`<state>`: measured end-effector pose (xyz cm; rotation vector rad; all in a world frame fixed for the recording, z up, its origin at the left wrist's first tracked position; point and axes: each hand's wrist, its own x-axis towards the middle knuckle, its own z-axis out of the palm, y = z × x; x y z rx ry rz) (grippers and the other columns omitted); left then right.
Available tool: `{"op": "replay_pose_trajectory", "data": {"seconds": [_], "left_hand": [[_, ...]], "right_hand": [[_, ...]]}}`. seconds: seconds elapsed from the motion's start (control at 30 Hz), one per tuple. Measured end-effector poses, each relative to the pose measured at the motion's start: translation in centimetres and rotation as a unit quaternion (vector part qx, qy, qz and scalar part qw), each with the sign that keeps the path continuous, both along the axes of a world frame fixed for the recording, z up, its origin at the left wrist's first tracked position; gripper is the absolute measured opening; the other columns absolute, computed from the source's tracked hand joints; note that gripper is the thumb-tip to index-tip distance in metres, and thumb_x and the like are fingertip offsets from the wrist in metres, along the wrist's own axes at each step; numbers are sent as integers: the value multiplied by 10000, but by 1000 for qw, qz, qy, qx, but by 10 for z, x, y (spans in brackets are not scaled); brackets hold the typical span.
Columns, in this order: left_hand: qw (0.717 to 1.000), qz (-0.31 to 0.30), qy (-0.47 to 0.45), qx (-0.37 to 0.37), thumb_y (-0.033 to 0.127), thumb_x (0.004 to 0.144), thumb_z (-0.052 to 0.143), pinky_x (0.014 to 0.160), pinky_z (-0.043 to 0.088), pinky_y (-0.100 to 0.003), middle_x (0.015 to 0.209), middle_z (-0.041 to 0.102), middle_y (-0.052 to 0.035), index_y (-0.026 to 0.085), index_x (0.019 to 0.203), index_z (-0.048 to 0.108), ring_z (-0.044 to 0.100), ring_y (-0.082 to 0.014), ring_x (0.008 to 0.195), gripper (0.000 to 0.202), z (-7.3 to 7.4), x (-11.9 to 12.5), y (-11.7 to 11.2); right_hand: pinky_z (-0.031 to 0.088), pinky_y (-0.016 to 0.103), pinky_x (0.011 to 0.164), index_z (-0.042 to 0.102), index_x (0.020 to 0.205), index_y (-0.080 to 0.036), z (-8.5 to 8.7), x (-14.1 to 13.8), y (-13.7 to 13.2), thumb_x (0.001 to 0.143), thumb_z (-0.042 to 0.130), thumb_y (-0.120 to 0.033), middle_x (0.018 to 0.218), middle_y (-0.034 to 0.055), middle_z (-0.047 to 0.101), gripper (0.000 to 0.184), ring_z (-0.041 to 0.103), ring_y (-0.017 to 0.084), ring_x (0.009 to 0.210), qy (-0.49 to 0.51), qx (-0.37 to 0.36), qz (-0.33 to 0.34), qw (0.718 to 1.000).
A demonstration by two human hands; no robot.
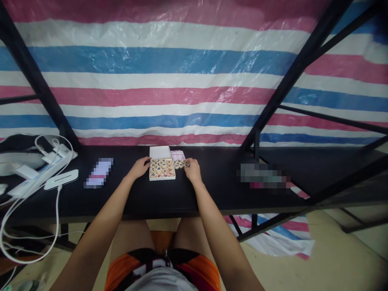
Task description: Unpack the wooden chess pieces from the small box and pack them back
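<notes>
A white box (162, 178) of round Chinese chess pieces (162, 167) with red and black characters rests on the black table. Its white lid (160, 152) is behind it. My left hand (141, 167) is at the box's left side, fingers curled against the upper left edge. To the right of the box, a short row of loose Chinese chess pieces (178, 164) lies on the table. My right hand (192, 169) is closed at the right end of this row, fingertips on a chess piece (186, 164). The fingers partly hide that piece.
Behind the loose pieces lies a pink-and-white paper (178, 155). A blurred phone-like object (99, 173) is on the left, beside a white device (61, 179), power strip (39, 171) and cables. Another blurred object (263, 175) lies right. Black frame bars (281, 81) and striped sheeting (163, 60) stand behind.
</notes>
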<state>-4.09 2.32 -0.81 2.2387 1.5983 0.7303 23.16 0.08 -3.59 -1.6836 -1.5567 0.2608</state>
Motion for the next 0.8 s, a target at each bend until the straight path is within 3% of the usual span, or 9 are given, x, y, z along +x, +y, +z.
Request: {"op": "replay_pose_trajectory", "data": {"seconds": [0.8], "left_hand": [[1000, -1, -2, 0, 205, 858, 456, 1009, 400, -316, 1216, 624, -103, 138, 1207, 573, 566, -209, 1138, 374, 3, 1, -2]], "right_hand": [[467, 302, 848, 618, 965, -181, -11, 3, 9, 668, 481, -12, 995, 68, 532, 368, 589, 161, 829, 9, 25, 18, 999]]}}
